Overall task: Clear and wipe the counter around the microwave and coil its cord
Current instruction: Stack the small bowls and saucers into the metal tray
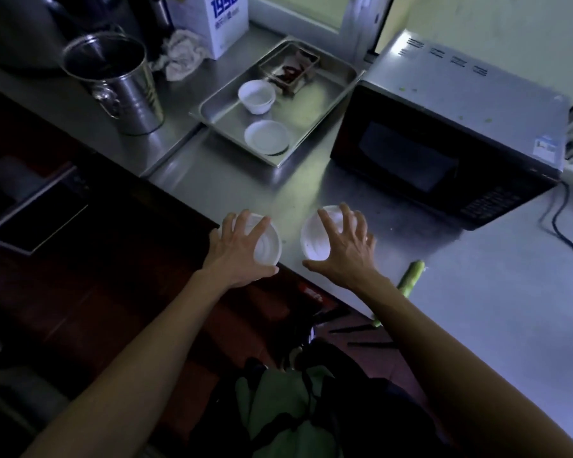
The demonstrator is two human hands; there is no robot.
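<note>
The black microwave (444, 143) stands on the steel counter (493, 309) at the right, with its black cord (558, 226) trailing off its right side across the counter. Two small white bowls sit near the counter's front edge. My left hand (239, 252) reaches down over the left bowl (268, 247), thumb and fingers around its rim. My right hand (348, 252) clasps the right bowl (315, 241) the same way. A crumpled cloth (182, 54) lies at the back left.
A steel tray (325, 90) left of the microwave holds a white bowl (257, 95), a white plate (267, 137) and a small box. A metal pot (119, 84) and a white carton (224, 24) stand behind. A green vegetable piece (411, 279) lies by my right forearm.
</note>
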